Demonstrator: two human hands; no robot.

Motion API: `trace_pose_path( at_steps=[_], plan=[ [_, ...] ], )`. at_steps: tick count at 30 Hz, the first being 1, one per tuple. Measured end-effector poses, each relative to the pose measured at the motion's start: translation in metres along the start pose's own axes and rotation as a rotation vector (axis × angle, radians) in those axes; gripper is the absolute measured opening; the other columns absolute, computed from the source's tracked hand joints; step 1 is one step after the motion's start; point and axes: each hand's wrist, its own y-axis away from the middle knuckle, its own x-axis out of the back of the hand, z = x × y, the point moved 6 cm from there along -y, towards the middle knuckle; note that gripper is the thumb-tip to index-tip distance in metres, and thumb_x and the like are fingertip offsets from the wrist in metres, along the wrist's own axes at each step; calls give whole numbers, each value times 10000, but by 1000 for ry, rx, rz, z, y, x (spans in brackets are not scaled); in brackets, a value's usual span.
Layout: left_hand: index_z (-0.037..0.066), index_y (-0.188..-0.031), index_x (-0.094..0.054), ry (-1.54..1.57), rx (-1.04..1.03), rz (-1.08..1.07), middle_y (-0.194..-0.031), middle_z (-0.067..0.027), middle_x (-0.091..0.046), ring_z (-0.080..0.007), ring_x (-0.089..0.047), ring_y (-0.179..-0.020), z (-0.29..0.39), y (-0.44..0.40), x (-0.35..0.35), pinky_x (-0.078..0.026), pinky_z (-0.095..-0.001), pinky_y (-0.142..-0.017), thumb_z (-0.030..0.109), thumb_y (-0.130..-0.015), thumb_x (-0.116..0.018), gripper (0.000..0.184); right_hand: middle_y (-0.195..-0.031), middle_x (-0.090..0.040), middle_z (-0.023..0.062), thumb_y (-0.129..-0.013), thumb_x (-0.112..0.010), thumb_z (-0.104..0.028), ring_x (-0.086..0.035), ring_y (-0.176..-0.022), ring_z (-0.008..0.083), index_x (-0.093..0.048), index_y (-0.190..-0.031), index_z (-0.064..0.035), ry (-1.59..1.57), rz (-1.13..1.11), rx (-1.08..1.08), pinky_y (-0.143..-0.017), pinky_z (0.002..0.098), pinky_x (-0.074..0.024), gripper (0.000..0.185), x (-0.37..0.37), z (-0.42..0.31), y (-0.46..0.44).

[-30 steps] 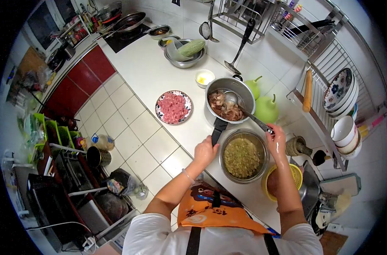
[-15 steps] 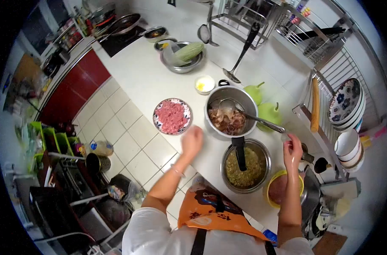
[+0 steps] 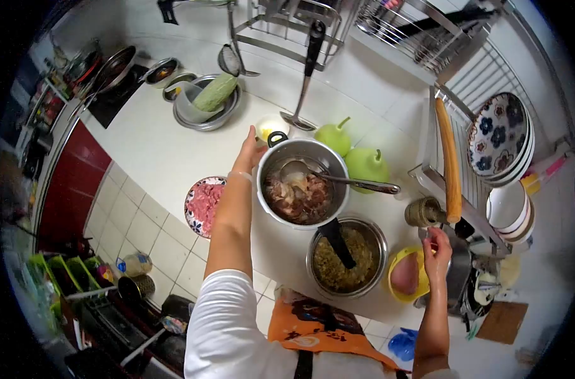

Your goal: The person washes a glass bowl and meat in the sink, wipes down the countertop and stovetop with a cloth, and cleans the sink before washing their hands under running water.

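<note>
My left hand (image 3: 248,153) reaches forward beside the small white bowl (image 3: 276,124) of yellow and clear contents; its fingers are apart, and nothing shows in them. Close to its right stands the metal pot (image 3: 345,183) with meat inside. A ladle (image 3: 369,185) rests in this pot, its handle over the rim. The pot's black handle crosses a steel bowl (image 3: 383,252) of greenish chopped food. My right hand (image 3: 436,251) is closed at the fingertips around something small and pale that I cannot make out, near a brown-green jar (image 3: 424,213) and a yellow basket (image 3: 395,292).
A patterned plate (image 3: 191,221) of pink minced meat lies partly behind my left forearm. Green gourds (image 3: 367,167) stand beside the pot. A bowl with a pale green vegetable (image 3: 215,93) stands farther back. The dish rack's wooden handle (image 3: 448,161) juts out at right.
My left hand has let go of the pot handle and moved forward to the small white bowl. My right hand has left the ladle and moved right and down. The view has shifted.
</note>
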Motion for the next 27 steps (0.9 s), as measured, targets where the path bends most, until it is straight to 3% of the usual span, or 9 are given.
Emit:
trace_pose_path(
  at_steps=[4, 7, 10, 11, 12, 14, 17, 21, 27],
  plan=[
    [32, -1355, -273, -149, -87, -29, -1354, -173, -346, -338, -395, -1173, 24, 42, -12, -380, -433, -934, 573, -856, -402, 747, -1016, -571, 165, -758, -588, -35, -578, -891, 288, -578, -1007, 0, 227, -31, 109, -817, 347, -471, 251, 10, 10, 2],
    [32, -1309, -358, -1006, -645, 256, -1300, -196, -406, -328, -423, -1157, 50, 66, 91, -360, -431, -954, 490, -873, -422, 635, -1042, -568, 200, -819, -560, -75, -582, -913, 323, -584, -1003, 4, 122, 11, -38, -775, 338, -496, 202, 36, 37, 16],
    [33, -1263, -442, -1758, -614, 629, -1246, -218, -467, -317, -452, -1142, 51, 133, 234, -340, -429, -975, 407, -890, -442, 528, -989, -582, 192, -790, -577, -69, -605, -794, 297, -591, -1001, -9, 176, 112, -108, -659, 333, -490, 220, 77, 85, 40],
    [49, -1318, -378, -1152, -638, 273, -1304, -213, -416, -333, -409, -1189, 32, 129, 301, -322, -436, -984, 516, -862, -439, 655, -970, -587, 186, -786, -576, -73, -607, -757, 287, -595, -990, -11, 187, 160, -167, -633, 334, -481, 214, 92, 105, 49],
    [59, -1357, -310, -620, -136, 356, -1345, -177, -378, -333, -370, -1219, 24, 211, 239, -302, -433, -988, 623, -809, -447, 798, -951, -591, 179, -783, -575, -77, -608, -721, 277, -598, -979, -13, 197, 203, -214, -607, 334, -472, 208, 104, 117, 56],
    [62, -1343, -328, -395, 10, 340, -1333, -118, -386, -269, -396, -1183, 10, 214, 258, -316, -407, -952, 716, -721, -486, 916, -926, -602, 170, -786, -576, -102, -608, -694, 265, -606, -969, -19, 317, 324, -279, -607, 325, -471, 203, 131, 169, 72],
    [48, -1309, -369, -498, 78, 426, -1302, -112, -414, -257, -424, -1139, -8, 210, 267, -349, -385, -923, 714, -726, -484, 892, -909, -612, 163, -779, -578, -111, -608, -686, 276, -614, -973, -32, 255, 424, -501, -617, 335, -475, 213, 162, 254, 97],
    [57, -1255, -428, -411, 106, 429, -1263, -93, -443, -229, -467, -1057, -30, 239, 240, -389, -378, -875, 677, -769, -465, 789, -982, -599, 180, -773, -574, -102, -608, -787, 298, -606, -1009, -35, 320, 369, -515, -696, 360, -482, 247, 150, 328, 99],
    [43, -1358, -285, -367, 81, 258, -1361, -119, -342, -295, -368, -1206, -75, 277, 200, -292, -396, -990, 727, -735, -440, 938, -1166, -511, 200, -739, -584, -107, -513, -1046, 339, -562, -1117, -80, 498, -132, -263, -852, 394, -442, 380, 59, 358, 36]
  ],
)
